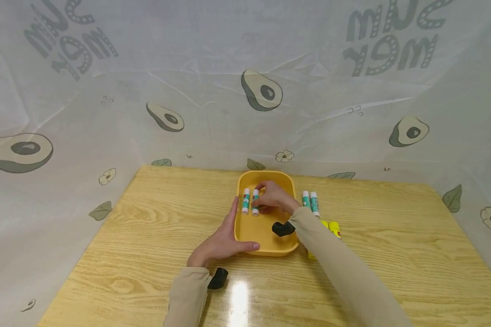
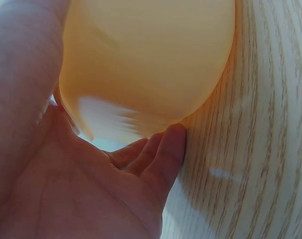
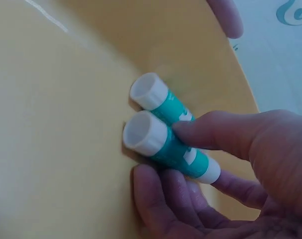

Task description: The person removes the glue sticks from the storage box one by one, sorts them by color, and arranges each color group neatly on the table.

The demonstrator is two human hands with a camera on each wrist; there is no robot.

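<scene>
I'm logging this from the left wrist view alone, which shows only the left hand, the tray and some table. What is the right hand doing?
Observer: The right hand pinches a white-and-green stick inside the tray.
Operator: Is that the only one in there?
Observer: No, a second stick lies to its left.
Operator: Anything outside the tray, on the table?
Observer: Yes, two more sticks like these lie side by side to the tray's right.
</scene>
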